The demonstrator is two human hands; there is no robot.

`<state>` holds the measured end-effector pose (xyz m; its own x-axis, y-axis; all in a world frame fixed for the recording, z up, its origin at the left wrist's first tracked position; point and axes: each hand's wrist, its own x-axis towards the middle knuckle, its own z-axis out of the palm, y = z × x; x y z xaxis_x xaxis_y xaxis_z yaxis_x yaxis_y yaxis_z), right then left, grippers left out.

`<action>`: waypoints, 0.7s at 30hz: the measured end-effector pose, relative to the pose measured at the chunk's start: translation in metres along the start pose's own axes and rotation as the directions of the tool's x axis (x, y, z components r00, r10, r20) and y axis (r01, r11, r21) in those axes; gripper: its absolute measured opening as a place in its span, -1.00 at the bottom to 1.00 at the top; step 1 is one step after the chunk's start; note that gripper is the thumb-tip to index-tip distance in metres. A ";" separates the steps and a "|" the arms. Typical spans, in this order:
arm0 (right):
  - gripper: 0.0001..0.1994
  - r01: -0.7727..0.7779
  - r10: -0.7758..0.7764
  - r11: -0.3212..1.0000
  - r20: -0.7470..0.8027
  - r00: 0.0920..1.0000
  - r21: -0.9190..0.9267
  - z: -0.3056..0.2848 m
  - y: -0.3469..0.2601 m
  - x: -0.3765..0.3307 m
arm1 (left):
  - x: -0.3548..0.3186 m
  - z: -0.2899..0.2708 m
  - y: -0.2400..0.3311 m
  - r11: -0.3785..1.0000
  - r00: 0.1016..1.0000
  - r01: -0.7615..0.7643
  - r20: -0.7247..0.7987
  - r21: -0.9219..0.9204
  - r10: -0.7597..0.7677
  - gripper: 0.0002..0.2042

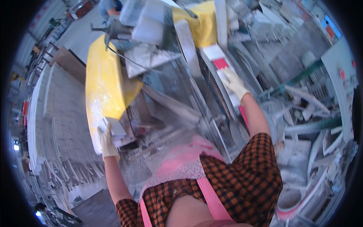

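Observation:
Both of my hands wear pale gloves. At the left, my left hand (107, 143) is closed on a small white block (115, 128) beside the lower end of a yellow sheet cover (102, 87). Ahead and to the right, my right hand (234, 83) lies palm down with fingers stretched over a long white strip (231, 94). This strip sits along a metal machine rail (219, 96). Just beyond my fingertips a red patch (220, 63) shows on the white surface. More red (244, 115) shows below my wrist. Blur hides the finer edges.
Tall stacks of whitish strips (62, 113) stand at the left. Another yellow cover (202, 24) hangs over the machine's far end, near a dark cable (132, 60). Scrap pieces (302, 100) and a round bucket (289, 200) lie right. A person (109, 9) is far left.

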<state>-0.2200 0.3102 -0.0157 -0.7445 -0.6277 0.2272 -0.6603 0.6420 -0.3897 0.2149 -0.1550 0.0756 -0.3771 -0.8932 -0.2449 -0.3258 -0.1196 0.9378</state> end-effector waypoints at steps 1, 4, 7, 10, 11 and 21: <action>-0.44 -0.046 0.043 0.982 0.020 0.999 0.183 -0.020 0.000 -0.019 | -0.006 0.003 0.007 0.999 0.999 0.046 0.003 -0.009 -0.046 -0.03; -0.28 -0.028 0.023 0.999 0.170 0.985 0.023 -0.077 -0.014 -0.068 | -0.023 0.011 0.023 0.999 0.997 0.033 0.071 -0.028 -0.031 -0.11; -0.12 0.086 0.027 0.970 0.451 0.892 -0.229 -0.094 -0.037 -0.094 | -0.032 0.015 0.032 0.998 0.995 0.007 0.097 -0.055 -0.001 -0.18; -0.07 0.032 0.111 0.875 0.265 0.958 -0.483 -0.057 -0.056 -0.119 | -0.035 0.013 0.031 0.999 0.996 0.005 0.094 -0.043 -0.001 -0.21; -0.11 -0.013 0.124 0.825 0.159 0.980 -0.565 -0.041 -0.055 -0.117 | -0.035 0.012 0.030 0.999 0.996 0.003 0.091 -0.037 0.000 -0.21; -0.49 0.005 -0.104 0.782 -0.123 0.987 -0.623 -0.036 -0.035 -0.096 | -0.023 0.009 0.022 1.000 0.998 0.013 0.054 -0.018 -0.012 -0.11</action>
<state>-0.1293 0.3640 0.0086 -0.6783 -0.6322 0.3744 -0.5815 0.7734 0.2525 0.2088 -0.1337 0.0993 -0.4197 -0.8669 -0.2689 -0.3148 -0.1389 0.9390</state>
